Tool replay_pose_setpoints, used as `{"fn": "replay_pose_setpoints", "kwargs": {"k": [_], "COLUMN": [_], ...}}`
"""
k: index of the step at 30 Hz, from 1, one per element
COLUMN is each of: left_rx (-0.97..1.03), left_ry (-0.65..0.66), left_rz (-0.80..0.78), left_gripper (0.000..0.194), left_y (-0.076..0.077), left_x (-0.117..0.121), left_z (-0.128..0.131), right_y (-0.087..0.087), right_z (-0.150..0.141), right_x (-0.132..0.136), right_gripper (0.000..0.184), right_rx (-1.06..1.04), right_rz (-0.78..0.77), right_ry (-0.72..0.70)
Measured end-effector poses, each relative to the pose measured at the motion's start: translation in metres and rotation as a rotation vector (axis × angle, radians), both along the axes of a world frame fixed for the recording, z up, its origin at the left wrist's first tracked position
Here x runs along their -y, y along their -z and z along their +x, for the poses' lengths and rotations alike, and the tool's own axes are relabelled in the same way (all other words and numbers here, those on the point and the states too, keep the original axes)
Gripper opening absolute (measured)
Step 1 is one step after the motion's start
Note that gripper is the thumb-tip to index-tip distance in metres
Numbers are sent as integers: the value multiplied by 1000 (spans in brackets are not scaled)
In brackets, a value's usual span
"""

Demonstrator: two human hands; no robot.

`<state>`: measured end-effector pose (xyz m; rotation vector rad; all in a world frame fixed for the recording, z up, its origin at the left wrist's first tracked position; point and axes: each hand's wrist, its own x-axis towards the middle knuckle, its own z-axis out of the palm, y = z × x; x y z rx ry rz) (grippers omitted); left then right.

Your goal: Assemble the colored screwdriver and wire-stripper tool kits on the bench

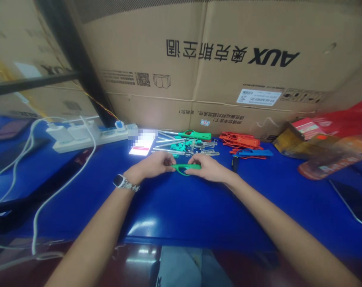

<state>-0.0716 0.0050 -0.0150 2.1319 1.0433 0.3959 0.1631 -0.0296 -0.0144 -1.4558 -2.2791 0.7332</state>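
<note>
A green gas-lighter handle casing point(183, 169) with a trigger loop is held level between both hands, above the blue table. My left hand point(159, 164), with a watch on its wrist, pinches the casing's left end. The fingers of my right hand point(203, 167) close round the right end. Just beyond lie metal lighter tubes point(170, 140), small teal-green parts point(178, 148) and clear pieces with thin wires point(209, 153). Another green lighter casing point(200, 135) rests behind them. To the right are a pile of red casings point(242, 140), a blue casing point(254, 153) and a small black-handled tool point(235, 163).
A lit phone point(141, 143) lies left of the parts. A white power strip point(91, 140) with plugs and trailing cables point(39, 207) occupies the left side. A bottle point(333, 159) and an opened box point(294, 137) sit at right. Large cardboard point(222, 24) stands behind the table point(198, 215).
</note>
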Motion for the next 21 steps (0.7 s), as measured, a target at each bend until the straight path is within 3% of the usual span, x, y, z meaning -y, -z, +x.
{"fn": "replay_pose_setpoints", "kwargs": {"k": [6,14,17,21], "left_rx": [76,-1,-2,232], "left_ry": [-8,2,-120,-420], "left_rz": [264,686,841,954], "left_gripper": [11,7,12,44], "left_y": [-8,-18,-22,-22], "left_x": [3,10,18,27], "left_z": [6,14,18,29], "right_y": [-5,5,7,10], "right_z": [2,-4,-7,-10], "right_x": [12,20,20,18], "right_gripper": [23,25,25,29], "right_rx": [59,-199,-309,-453], "right_rz": [104,198,253,282], "right_ry": [82,234,315,436]}}
